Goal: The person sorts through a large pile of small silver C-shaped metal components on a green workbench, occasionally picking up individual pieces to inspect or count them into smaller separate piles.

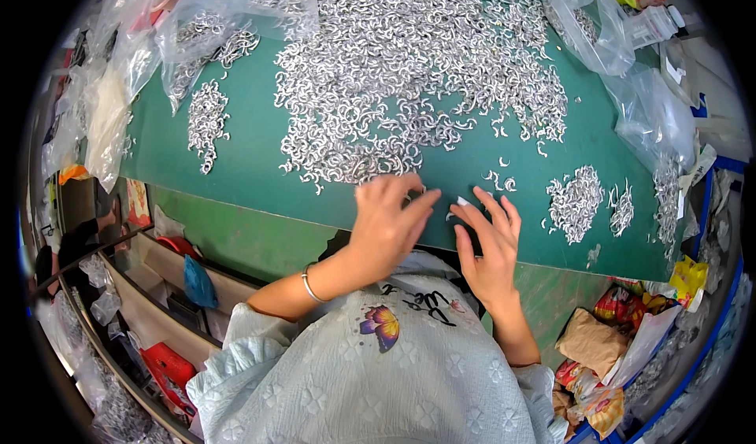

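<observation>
Pale blue, bumpy cloth shirt (315,397) with a purple and orange butterfly is closest, just behind the 2 hands. Lots seems left to do: most of the shiny silver, curved little pieces (409,66) sit in 1 big pile ahead of the hands, on the smooth green table (244,157). Some look done, as 2 small piles (576,205) lie apart, to the right of the right hand. Another small silver pile (207,123) is far to the left of the left hand; I can't tell if it is done.

Left hand (388,222) has bent fingers right by the big pile's near edge; I can't tell if it grips a piece. Right hand (490,251) is open, fingers spread, with a few loose pieces (498,181) just ahead.
</observation>
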`<action>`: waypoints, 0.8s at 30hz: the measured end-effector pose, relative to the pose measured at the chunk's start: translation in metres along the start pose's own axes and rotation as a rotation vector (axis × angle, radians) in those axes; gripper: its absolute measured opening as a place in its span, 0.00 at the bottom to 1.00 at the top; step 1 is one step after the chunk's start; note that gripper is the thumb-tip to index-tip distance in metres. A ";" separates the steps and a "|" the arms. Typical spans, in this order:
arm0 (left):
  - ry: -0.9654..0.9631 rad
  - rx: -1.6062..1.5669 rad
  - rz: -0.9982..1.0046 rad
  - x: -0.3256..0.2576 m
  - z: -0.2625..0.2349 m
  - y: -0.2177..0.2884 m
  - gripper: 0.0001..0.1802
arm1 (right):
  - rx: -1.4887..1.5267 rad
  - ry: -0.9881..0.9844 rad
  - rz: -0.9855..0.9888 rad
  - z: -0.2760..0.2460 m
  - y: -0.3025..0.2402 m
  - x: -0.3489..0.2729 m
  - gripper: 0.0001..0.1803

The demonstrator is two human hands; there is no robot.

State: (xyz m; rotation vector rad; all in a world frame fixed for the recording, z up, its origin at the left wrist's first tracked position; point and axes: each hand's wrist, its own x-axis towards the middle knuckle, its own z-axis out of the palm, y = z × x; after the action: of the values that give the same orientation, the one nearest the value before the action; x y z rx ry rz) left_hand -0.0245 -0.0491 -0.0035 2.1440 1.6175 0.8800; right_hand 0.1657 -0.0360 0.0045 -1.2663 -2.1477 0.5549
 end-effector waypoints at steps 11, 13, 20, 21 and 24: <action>-0.129 -0.065 0.160 -0.014 0.019 0.009 0.20 | -0.011 -0.163 -0.049 0.021 0.010 0.067 0.25; -0.110 -0.110 0.151 -0.017 0.017 0.004 0.18 | -0.011 -0.165 -0.043 0.010 0.012 0.058 0.24; -0.090 -0.222 0.178 -0.018 0.018 0.001 0.17 | 0.032 -0.166 0.003 -0.010 0.019 0.031 0.19; -0.093 -0.227 0.179 -0.018 0.019 0.001 0.17 | 0.000 -0.126 0.012 -0.012 0.020 0.028 0.19; -0.091 -0.245 0.176 -0.017 0.017 0.001 0.17 | -0.027 0.018 0.080 -0.020 0.025 0.023 0.18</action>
State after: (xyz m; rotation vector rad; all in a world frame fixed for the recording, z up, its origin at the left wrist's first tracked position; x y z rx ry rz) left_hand -0.0155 -0.0633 -0.0208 2.1404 1.2231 0.9621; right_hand 0.1865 -0.0027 0.0108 -1.3723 -2.1036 0.5466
